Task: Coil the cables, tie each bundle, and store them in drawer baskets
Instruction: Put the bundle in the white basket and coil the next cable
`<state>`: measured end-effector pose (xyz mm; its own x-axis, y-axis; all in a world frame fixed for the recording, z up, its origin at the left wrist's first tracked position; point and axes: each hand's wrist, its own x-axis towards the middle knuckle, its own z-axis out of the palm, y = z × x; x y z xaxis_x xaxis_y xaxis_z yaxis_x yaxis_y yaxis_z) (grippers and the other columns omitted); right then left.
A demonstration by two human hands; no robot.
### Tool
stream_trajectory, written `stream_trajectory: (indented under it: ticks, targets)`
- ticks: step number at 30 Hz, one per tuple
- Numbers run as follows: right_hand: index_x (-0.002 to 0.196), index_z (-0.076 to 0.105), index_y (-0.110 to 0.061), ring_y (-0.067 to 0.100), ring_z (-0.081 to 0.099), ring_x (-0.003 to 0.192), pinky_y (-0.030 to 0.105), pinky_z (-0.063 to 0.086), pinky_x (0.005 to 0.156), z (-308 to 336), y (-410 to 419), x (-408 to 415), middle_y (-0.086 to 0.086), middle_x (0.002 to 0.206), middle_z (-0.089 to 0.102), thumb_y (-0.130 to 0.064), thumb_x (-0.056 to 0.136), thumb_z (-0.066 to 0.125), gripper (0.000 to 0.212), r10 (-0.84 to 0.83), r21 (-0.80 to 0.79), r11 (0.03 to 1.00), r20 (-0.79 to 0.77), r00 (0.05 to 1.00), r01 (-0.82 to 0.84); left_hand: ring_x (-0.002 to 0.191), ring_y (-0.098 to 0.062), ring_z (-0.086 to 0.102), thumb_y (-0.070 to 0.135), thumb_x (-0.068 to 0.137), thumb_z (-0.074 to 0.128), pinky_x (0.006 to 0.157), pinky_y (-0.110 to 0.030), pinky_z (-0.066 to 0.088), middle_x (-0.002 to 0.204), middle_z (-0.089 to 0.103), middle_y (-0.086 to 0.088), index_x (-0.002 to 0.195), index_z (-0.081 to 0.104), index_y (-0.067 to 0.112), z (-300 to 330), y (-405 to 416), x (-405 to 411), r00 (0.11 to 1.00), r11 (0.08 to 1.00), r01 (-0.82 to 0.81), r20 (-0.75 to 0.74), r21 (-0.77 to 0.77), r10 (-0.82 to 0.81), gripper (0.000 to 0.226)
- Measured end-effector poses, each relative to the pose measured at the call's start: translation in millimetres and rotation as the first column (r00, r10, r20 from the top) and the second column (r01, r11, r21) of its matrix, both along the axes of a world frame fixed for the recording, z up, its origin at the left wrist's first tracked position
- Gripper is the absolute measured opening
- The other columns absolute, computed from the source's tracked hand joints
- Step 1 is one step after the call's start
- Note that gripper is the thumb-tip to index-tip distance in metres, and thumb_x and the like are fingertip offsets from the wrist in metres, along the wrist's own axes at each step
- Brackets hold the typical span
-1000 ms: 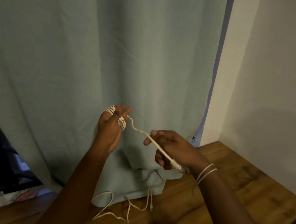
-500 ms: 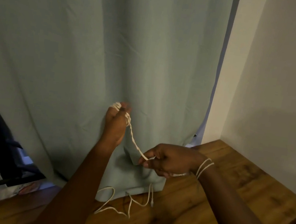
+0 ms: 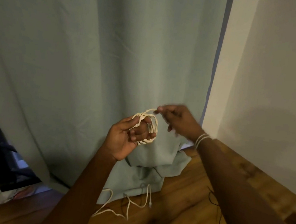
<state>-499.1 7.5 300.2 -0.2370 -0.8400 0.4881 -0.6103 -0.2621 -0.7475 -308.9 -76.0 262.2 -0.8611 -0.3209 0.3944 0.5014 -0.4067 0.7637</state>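
Coiling nearly complete: left hand point(image 3: 125, 137) grips the white cable coil point(image 3: 146, 128) around its fingers, right hand point(image 3: 178, 119) pinches the tail just above; tying and storing remain.

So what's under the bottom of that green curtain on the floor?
A loose white cable trails out from under the curtain hem onto the wooden floor. How far it runs underneath is covered.

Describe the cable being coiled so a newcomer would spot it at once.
In front of the green curtain, look at the left hand. The white cable coil loops round its fingers, its end pinched by the right hand. Unlike the loose white cable on the floor, it is held up.
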Motion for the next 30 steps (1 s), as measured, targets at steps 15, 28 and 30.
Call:
stream_trajectory:
  ticks: [15, 28, 30]
  targets:
    - [0.075, 0.066, -0.016, 0.013, 0.064, 0.066, 0.027, 0.051, 0.066, -46.0, -25.3, 94.5, 0.008, 0.067, 0.068, -0.046, 0.103, 0.038, 0.050, -0.173, -0.212, 0.931, 0.464, 0.869, 0.299, 0.046, -0.010, 0.044, 0.043, 0.097, 0.044, 0.056, -0.022, 0.046, 0.046, 0.042, 0.001, 0.071, 0.055, 0.011, 0.3, 9.8, -16.8, 0.935, 0.930, -0.350, 0.094, 0.111, 0.341, 0.042]
    - [0.078, 0.055, -0.003, 0.010, 0.049, 0.058, 0.014, 0.035, 0.059, -69.6, -0.2, 50.2, 0.010, 0.065, 0.056, -0.024, 0.104, 0.046, 0.035, -0.326, -0.152, 0.940, -0.145, 0.934, 0.305, 0.070, -0.018, 0.062, 0.043, 0.097, 0.046, 0.080, -0.039, 0.052, 0.069, 0.067, -0.003, 0.082, 0.071, 0.012, -11.0, -27.6, -12.5, 0.857, 0.992, 0.068, 0.516, -0.104, -0.005, 0.043]
    - [0.078, 0.054, -0.004, 0.006, 0.047, 0.055, 0.012, 0.035, 0.059, -78.0, 4.1, 46.2, 0.009, 0.064, 0.056, -0.022, 0.105, 0.044, 0.034, -0.368, -0.145, 0.925, -0.124, 0.922, 0.350, 0.058, -0.012, 0.060, 0.042, 0.099, 0.043, 0.070, -0.032, 0.054, 0.061, 0.064, 0.002, 0.081, 0.066, 0.015, -18.3, -16.1, -32.0, 0.869, 1.000, 0.010, 0.494, -0.023, 0.002, 0.040]
